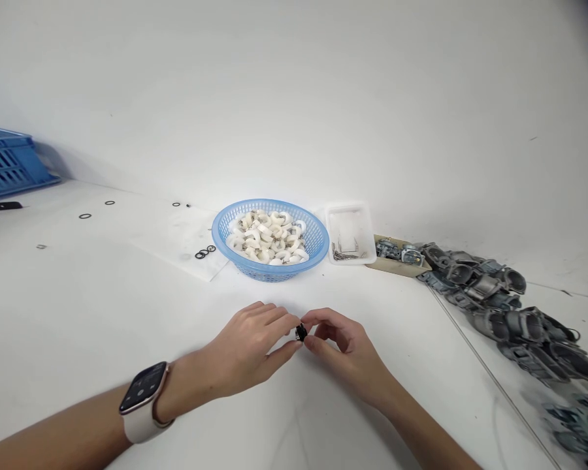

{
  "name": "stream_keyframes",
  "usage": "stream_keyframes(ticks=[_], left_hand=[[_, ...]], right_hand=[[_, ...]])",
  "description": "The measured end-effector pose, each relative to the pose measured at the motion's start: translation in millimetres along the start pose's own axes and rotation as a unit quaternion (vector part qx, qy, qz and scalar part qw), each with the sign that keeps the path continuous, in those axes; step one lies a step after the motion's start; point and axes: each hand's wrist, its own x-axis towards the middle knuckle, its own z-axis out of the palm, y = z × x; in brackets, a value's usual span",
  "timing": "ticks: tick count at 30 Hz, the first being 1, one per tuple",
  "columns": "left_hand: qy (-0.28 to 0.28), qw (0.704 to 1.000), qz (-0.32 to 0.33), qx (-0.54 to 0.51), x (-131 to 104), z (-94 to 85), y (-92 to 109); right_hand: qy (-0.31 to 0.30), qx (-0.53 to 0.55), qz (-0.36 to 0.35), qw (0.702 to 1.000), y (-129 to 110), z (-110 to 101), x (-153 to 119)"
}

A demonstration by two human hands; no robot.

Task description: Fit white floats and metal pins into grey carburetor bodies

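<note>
Between the fingertips of both hands is a small black part with a shiny metal edge [301, 332]; its exact kind is too small to make out. My left hand [257, 339], with a watch [144, 390] on the wrist, pinches it from the left. From the right, my right hand [343, 343] grips it between thumb and forefinger, the other fingers curled. Just beyond the hands stands a blue plastic basket [270, 271] filled with white ring-shaped parts [267, 238] that have metal bits on them.
Right of the basket sit a white tray [350, 225] with thin metal pins and a cardboard box [396, 266] of metal parts. Grey metal castings [509, 320] are piled along the right. Black rubber rings [202, 254] lie at left, and a blue crate [14, 163] stands far left.
</note>
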Motion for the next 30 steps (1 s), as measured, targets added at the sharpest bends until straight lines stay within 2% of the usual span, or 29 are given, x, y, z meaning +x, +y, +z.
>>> stream_keyframes(ticks=[14, 30], left_hand=[[0.043, 0.999, 0.0, 0.009, 3.4, 2.3, 1.1], [0.035, 0.999, -0.001, 0.004, 1.1, 0.9, 1.8]], right_hand=[[-0.003, 0.045, 0.018, 0.999, 2.9, 0.4, -2.2], [0.01, 0.051, 0.03, 0.998, 2.4, 4.1, -5.3]])
